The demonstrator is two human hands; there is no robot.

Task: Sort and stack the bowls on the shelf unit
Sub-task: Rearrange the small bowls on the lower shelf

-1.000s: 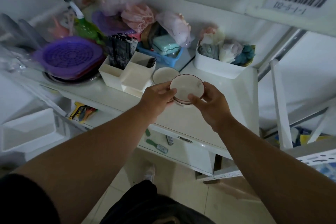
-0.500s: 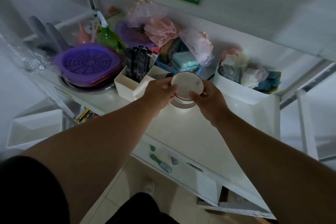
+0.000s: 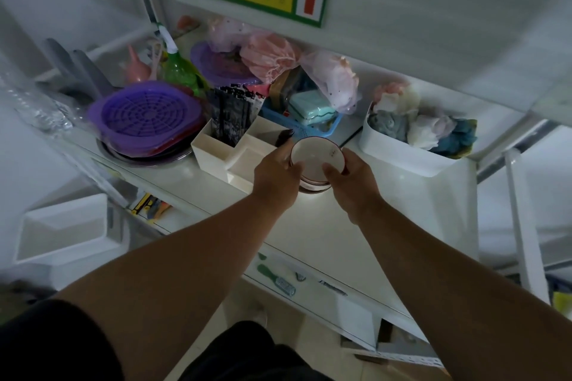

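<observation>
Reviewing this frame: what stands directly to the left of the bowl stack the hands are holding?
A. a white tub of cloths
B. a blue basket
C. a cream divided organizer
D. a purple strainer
C: the cream divided organizer sits just left of the bowl stack, which the left hand and right hand hold on either side.

Both hands grip a stack of white ceramic bowls with dark red rims (image 3: 314, 161) on the white shelf (image 3: 325, 226): left hand (image 3: 275, 178) fingers on its left side, right hand (image 3: 351, 184) fingers on its right.

bowls (image 3: 315, 161) on shelf (image 3: 325, 226), organizer (image 3: 235, 151) left, bin (image 3: 402, 155) right, basket (image 3: 312, 130) behind
</observation>
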